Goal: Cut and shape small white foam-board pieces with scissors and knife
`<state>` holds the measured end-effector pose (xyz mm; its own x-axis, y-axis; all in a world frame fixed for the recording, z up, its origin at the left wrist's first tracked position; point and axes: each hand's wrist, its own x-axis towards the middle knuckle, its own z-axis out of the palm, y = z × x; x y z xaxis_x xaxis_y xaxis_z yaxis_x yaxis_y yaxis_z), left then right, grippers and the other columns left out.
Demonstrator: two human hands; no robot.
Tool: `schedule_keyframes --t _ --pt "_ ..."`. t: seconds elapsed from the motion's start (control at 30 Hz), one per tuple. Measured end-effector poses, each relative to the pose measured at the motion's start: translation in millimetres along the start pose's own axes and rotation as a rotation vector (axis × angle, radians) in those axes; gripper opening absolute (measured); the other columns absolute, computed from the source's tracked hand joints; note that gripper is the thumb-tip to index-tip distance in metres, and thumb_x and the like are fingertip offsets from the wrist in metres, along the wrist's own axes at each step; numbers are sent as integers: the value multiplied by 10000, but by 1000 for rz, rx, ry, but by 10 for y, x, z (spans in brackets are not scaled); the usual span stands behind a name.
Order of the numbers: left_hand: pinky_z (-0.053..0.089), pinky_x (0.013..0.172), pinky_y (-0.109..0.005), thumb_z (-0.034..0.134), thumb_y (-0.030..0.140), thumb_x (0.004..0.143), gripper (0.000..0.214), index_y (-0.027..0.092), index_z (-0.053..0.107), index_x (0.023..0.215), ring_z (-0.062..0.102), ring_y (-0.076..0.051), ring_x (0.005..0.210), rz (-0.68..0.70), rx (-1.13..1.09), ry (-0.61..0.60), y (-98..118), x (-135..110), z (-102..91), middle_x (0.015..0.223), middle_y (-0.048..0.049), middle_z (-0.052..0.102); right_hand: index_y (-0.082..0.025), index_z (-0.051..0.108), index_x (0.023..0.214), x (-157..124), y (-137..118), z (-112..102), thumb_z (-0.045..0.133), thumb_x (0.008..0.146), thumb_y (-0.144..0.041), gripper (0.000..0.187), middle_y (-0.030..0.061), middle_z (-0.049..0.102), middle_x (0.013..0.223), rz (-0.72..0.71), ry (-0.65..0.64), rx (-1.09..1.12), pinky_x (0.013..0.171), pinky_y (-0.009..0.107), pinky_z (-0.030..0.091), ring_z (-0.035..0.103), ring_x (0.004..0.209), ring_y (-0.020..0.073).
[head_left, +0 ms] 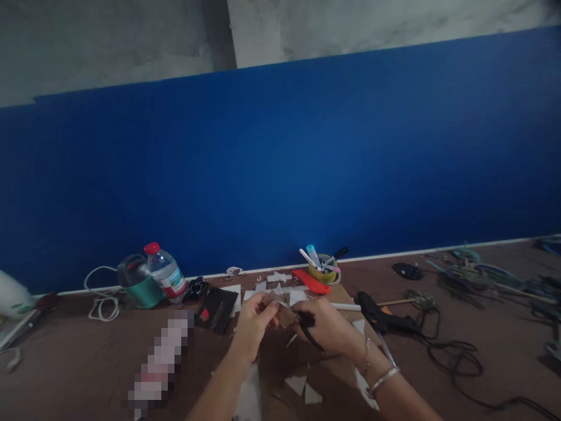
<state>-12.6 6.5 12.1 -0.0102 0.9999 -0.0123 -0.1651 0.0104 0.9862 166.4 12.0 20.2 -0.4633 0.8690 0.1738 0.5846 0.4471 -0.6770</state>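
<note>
My left hand [254,323] pinches a small brown piece of cardboard [286,316] above the brown table [87,356]. My right hand [326,327] grips black-handled scissors [307,327], whose blades reach into the cardboard piece. A silver bracelet [382,380] sits on my right wrist. Small white and brown paper offcuts [302,389] lie on the table under and behind my hands.
A black glue gun [383,318] with a coiled cable lies right of my hands. A water bottle [165,275], a teal container [140,283], a yellow cup of pens [323,268], a red cutter [312,282] and a dark card [217,310] stand behind. A blue wall [280,169] backs the table.
</note>
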Motion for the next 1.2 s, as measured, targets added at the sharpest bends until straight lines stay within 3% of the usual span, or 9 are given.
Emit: schedule_keyframes --t 0.4,0.63,0.93,1.2 --pt "346 420 -181 760 323 607 253 154 572 591 435 -62 399 -27 -141 8 -17 -21 31 466 50 515 -127 664 662 18 -1 26 513 654 -104 153 -29 512 540 -39 8 96 497 189 307 403 537 94" --pt "338 433 -189 711 291 665 203 150 584 592 467 -76 409 -4 -6 -45 -40 -39 36 458 37 537 -143 671 730 1 -32 -33 520 611 -92 199 -21 563 580 -19 -21 46 492 197 299 412 547 102" --pt "346 430 -186 735 315 640 229 150 577 614 448 -64 412 -42 -114 -25 -85 -36 46 497 49 531 -136 693 737 22 2 8 505 589 -59 251 -2 622 631 -21 -20 137 542 196 357 495 602 123" --pt "345 430 -181 711 294 664 202 139 590 620 457 -66 412 -5 -2 -45 -82 -36 44 481 40 529 -142 660 709 2 -13 -42 513 588 -87 198 -25 549 575 -21 -49 65 487 196 284 395 545 98"
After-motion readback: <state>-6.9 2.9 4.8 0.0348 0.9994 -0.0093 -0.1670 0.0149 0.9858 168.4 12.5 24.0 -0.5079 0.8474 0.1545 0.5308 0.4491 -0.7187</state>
